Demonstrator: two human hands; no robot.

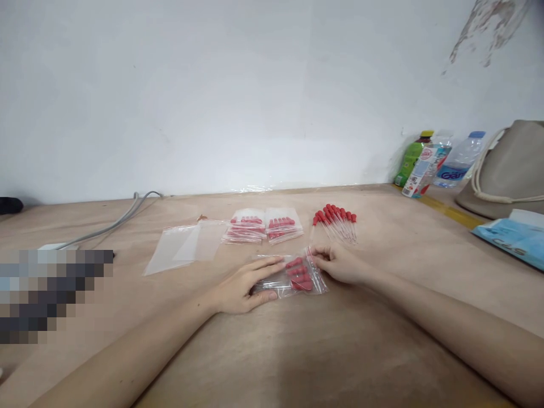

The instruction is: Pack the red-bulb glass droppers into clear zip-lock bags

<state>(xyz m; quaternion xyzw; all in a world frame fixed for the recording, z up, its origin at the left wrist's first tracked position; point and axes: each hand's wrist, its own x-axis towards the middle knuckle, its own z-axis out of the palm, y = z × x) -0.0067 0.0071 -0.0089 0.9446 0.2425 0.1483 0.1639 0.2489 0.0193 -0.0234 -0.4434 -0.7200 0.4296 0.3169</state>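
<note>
In front of me a clear zip bag point(276, 286) lies flat on the table, with several red-bulbed glass droppers point(301, 273) inside. My left hand point(241, 286) rests on the bag's left end, fingers stretched and spread, thumb along the near edge. At the bag's right end, my right hand point(334, 262) pinches the zip edge between thumb and fingers. Behind the bag are two stacks of filled bags, a left stack point(244, 228) and a right stack point(283, 225). Loose droppers point(335, 220) lie fanned out beyond my right hand.
Flat, unfilled clear bags point(170, 246) overlap left of the stacks. A grey cable point(114, 224) runs along the far left. Toward the back right are a green bottle point(410, 161), a carton point(420, 173), a clear bottle point(461, 161), a grey bag point(505, 170) and a blue packet point(512, 238).
</note>
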